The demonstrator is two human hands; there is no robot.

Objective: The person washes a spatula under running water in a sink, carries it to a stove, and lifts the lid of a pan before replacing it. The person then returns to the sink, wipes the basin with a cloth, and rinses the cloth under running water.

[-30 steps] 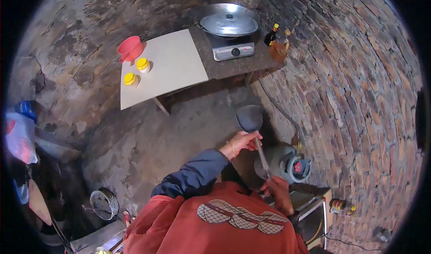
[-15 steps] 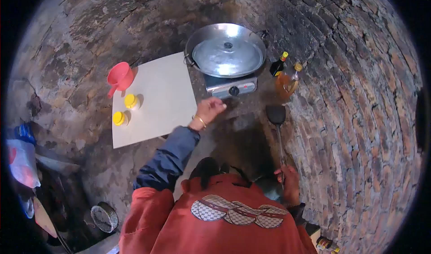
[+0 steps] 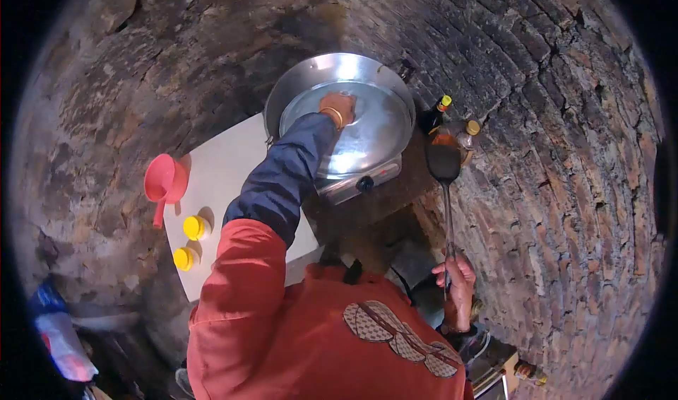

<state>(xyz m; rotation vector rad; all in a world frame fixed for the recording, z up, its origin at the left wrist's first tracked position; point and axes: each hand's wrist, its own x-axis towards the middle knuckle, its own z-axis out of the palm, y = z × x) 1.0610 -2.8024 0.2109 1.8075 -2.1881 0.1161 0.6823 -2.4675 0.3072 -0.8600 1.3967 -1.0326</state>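
- The lid (image 3: 378, 128) lies in the pan (image 3: 288, 85), inside its rim; the pan sits over the stove (image 3: 360, 184).
- The left hand (image 3: 339, 109) is at the lid's middle, back of the hand up, fingers curled; whether they close on anything is hidden.
- The right hand (image 3: 460, 280) holds the spatula (image 3: 443, 164) by the handle, thumb and fingers narrowed around it.
- The spatula's blade points away from the person, to the right of the pan and apart from it. It overlaps the clear bottle (image 3: 467, 140) in view; I cannot tell whether they touch.
- The dark bottle (image 3: 431, 119) stands between the pan and the clear bottle.
- Left of the pan, the pale board (image 3: 229, 165) bears a red dipper (image 3: 167, 177) and two yellow-capped jars (image 3: 196, 227), near each other.
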